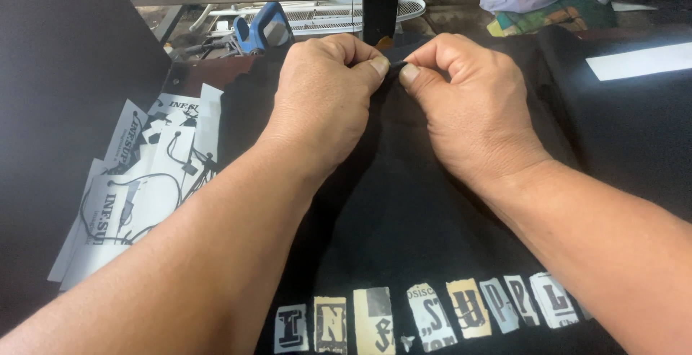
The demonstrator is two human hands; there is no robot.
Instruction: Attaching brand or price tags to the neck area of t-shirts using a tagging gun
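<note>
The left hand and right hand hide whatever small thing their fingertips pinch at the black shirt collar; the shirt's print is cut off below.

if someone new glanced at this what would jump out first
First, the two hands meeting at top centre: the left hand and right hand pinch a small dark piece between thumbs and fingertips over a black garment. Next, the row of pale cut-out letter patches printed along the garment's near edge, and the heap of white hang tags with black cords at left.
</note>
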